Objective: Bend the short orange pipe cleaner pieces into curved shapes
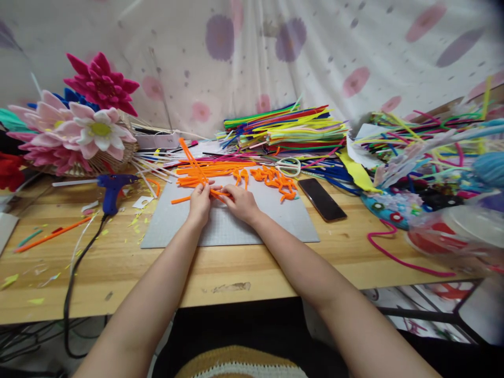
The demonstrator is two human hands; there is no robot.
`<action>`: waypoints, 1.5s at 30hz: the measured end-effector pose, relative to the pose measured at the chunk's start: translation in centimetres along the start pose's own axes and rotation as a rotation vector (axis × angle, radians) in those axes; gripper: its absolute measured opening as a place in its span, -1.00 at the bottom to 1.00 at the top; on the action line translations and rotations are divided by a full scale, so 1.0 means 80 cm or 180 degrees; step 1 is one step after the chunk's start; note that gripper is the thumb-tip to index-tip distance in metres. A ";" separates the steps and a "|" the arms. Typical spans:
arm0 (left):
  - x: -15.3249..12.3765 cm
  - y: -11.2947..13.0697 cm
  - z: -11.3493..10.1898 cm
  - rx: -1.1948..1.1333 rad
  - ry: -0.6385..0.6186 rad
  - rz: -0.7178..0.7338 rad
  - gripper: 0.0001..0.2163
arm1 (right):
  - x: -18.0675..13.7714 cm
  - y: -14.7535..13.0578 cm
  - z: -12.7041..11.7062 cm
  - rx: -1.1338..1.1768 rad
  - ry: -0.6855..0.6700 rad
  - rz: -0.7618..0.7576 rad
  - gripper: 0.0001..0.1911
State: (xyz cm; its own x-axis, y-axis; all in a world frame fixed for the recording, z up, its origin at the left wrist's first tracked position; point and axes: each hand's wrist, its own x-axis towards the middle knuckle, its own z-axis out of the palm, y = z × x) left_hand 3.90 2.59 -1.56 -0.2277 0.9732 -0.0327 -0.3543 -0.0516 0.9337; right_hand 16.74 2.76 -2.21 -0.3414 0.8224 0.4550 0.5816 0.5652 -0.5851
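Both of my hands meet over a grey cutting mat on the wooden table. My left hand is closed on an orange pipe cleaner that slants up and away to the left. My right hand pinches the same pipe cleaner near its lower end, fingertips touching the left hand. Just beyond the hands lies a pile of straight orange pipe cleaners. To its right sit several bent orange pieces.
A blue glue gun with a black cord lies at the left. Felt flowers stand at the far left. Scissors and a dark phone lie right of the mat. Stacked coloured pipe cleaners fill the back and right.
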 end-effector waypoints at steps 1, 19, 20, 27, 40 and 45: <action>0.001 0.002 -0.001 -0.0058 -0.0004 -0.0023 -0.85 | 0.000 -0.001 -0.001 -0.0061 -0.0002 0.0048 -0.85; -0.001 0.004 0.002 -0.0234 -0.0097 -0.0018 -0.87 | -0.001 -0.014 -0.009 -0.0786 -0.0492 0.0247 -0.65; -0.001 0.005 0.002 -0.0283 -0.0122 -0.0055 -0.88 | -0.001 -0.013 -0.008 -0.0748 -0.0487 0.0234 -0.63; -0.005 0.013 0.006 -0.0615 -0.0169 -0.0199 -0.87 | 0.000 -0.009 -0.001 -0.0043 -0.0394 0.0334 -0.63; -0.008 0.022 0.011 -0.0844 0.0239 -0.0268 -0.83 | 0.000 -0.011 0.002 0.0666 -0.0398 0.0539 -0.65; -0.005 0.025 0.005 -0.0714 0.0180 -0.0273 -0.85 | -0.001 -0.011 0.001 0.0452 -0.0373 0.0539 -0.61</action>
State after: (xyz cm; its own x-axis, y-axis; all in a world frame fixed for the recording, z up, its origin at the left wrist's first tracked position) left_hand 3.67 2.17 0.46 -0.2365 0.9623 -0.1341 -0.5655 -0.0240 0.8244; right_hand 16.18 2.18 -1.79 -0.3359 0.9034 0.2665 0.5310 0.4153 -0.7386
